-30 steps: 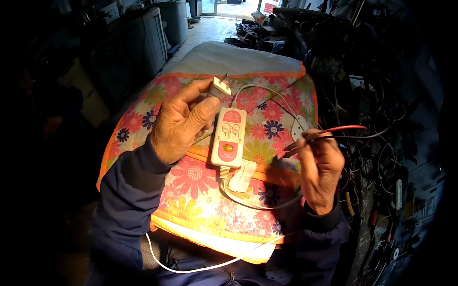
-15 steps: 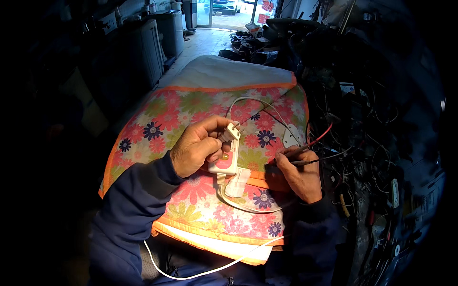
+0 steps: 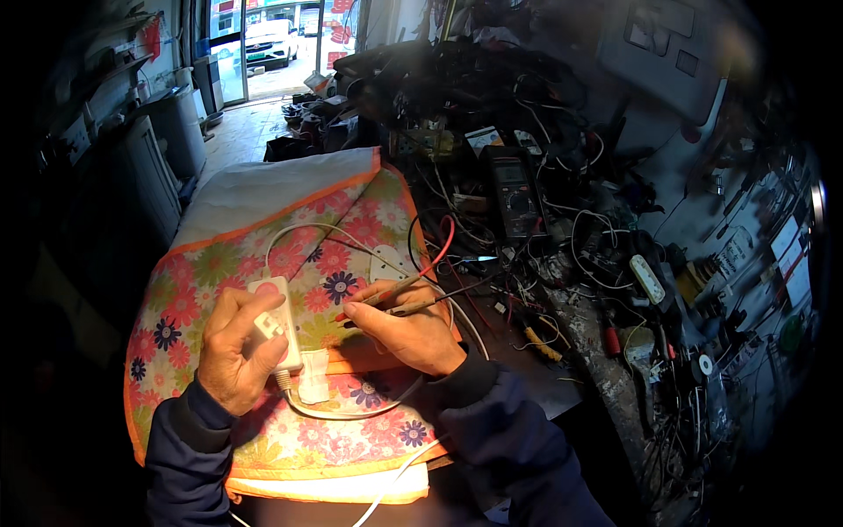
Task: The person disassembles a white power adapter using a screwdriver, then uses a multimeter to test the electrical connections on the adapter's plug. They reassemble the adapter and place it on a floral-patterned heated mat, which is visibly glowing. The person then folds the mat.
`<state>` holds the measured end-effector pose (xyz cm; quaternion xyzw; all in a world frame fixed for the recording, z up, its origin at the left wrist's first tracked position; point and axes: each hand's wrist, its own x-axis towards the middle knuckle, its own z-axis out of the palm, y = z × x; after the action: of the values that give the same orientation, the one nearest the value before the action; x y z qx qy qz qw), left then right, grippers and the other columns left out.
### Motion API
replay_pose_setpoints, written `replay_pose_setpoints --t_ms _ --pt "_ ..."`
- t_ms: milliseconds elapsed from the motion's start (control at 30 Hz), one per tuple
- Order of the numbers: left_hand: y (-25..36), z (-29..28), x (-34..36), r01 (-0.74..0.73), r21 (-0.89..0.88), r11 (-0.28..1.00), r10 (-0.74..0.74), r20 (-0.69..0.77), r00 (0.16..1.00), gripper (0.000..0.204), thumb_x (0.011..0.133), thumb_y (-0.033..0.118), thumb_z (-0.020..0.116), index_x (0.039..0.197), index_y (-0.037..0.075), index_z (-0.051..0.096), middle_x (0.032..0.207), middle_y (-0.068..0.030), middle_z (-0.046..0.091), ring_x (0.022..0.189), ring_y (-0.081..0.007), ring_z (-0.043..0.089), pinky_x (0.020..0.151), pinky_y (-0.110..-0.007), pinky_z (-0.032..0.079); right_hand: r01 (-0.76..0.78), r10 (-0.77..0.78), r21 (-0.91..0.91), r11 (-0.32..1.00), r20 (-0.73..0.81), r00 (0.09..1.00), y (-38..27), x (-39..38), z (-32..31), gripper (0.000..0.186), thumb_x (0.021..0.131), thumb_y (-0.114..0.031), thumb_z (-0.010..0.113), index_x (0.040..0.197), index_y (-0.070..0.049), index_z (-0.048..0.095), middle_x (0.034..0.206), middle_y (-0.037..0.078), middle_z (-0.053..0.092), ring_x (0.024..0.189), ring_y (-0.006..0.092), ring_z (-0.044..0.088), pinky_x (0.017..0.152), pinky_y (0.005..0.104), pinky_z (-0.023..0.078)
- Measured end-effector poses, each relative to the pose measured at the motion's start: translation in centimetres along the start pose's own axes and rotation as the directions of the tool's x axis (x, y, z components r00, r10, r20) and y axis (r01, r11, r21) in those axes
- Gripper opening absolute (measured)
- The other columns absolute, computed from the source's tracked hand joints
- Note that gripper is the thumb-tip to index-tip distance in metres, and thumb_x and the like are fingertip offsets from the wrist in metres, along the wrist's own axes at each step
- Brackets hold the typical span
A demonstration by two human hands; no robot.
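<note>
My left hand (image 3: 228,356) pinches a white plug (image 3: 268,323) over a white-and-pink controller (image 3: 291,356), which lies on a flowered, orange-edged padded blanket (image 3: 180,307). To its right, my right hand (image 3: 413,334) grips two test probes (image 3: 393,295), one with a red lead and one with a black, their tips pointing left toward the plug, apparently not touching it. A cream cord loops round the controller, and a small white cloth tag (image 3: 313,378) lies beside it. Beyond my right hand sits a white socket-like piece (image 3: 386,263), partly hidden by leads.
A dark multimeter (image 3: 515,198) rests on a cluttered bench at the right among tangled cables, tools and a white power strip (image 3: 646,278). A grey cabinet (image 3: 176,132) stands at the back left. A glass doorway (image 3: 228,53) at the back shows a parked white car outside.
The view has swung right, bringing the multimeter into sight. My left hand has lowered the plug over the controller; my right hand has moved leftward with the probes, closer to the plug.
</note>
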<state>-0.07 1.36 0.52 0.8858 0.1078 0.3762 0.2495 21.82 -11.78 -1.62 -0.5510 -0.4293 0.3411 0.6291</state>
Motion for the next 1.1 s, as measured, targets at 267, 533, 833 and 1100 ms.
replay_pose_setpoints --t_ms 267,533,833,1100 --pt "-0.6 0.7 0.3 0.206 -0.250 0.946 -0.158 0.198 0.967 0.041 0.096 0.014 0.067 0.131 -0.005 0.057 0.096 -0.0143 0.063 0.083 -0.0231 0.061 0.075 -0.035 0.049 -0.073 0.121 0.416 0.906 -0.089 0.989 -0.4 -1.1 1.5 0.018 0.097 -0.014 0.067 0.107 0.001 0.067 0.082 0.006 0.067 0.053 0.0091 0.053 0.042 0.0222 0.037" --pt "-0.5 0.4 -1.5 0.366 -0.387 0.846 -0.278 0.265 0.923 0.037 0.094 0.002 0.070 0.130 -0.003 0.061 0.109 -0.0090 0.066 0.097 -0.0119 0.066 0.084 -0.026 0.054 -0.173 0.146 0.632 0.755 0.094 0.985 -0.1 -1.6 3.8 0.022 0.098 -0.014 0.066 0.115 0.000 0.065 0.089 0.008 0.066 0.061 0.0102 0.058 0.044 0.0210 0.042" --pt "1.5 1.9 -1.7 0.196 -0.661 0.724 -0.153 0.122 0.981 0.034 0.091 -0.007 0.068 0.123 -0.005 0.057 0.113 -0.0148 0.069 0.099 -0.0212 0.073 0.080 -0.029 0.059 -0.247 0.148 0.681 0.689 0.202 0.968 0.4 -1.7 4.6 0.020 0.102 -0.023 0.062 0.103 -0.003 0.064 0.074 0.005 0.065 0.050 0.0073 0.054 0.044 0.0202 0.042" --pt "1.8 2.4 -2.1 0.247 -0.567 0.786 -0.246 0.080 0.966 0.028 0.090 -0.004 0.071 0.116 -0.003 0.062 0.101 -0.0131 0.073 0.091 -0.0180 0.073 0.079 -0.029 0.059 -0.210 0.093 0.753 0.624 0.196 0.976 1.0 -2.4 5.0 0.024 0.103 -0.025 0.060 0.103 -0.002 0.066 0.072 0.003 0.063 0.049 0.0096 0.056 0.043 0.0236 0.046"
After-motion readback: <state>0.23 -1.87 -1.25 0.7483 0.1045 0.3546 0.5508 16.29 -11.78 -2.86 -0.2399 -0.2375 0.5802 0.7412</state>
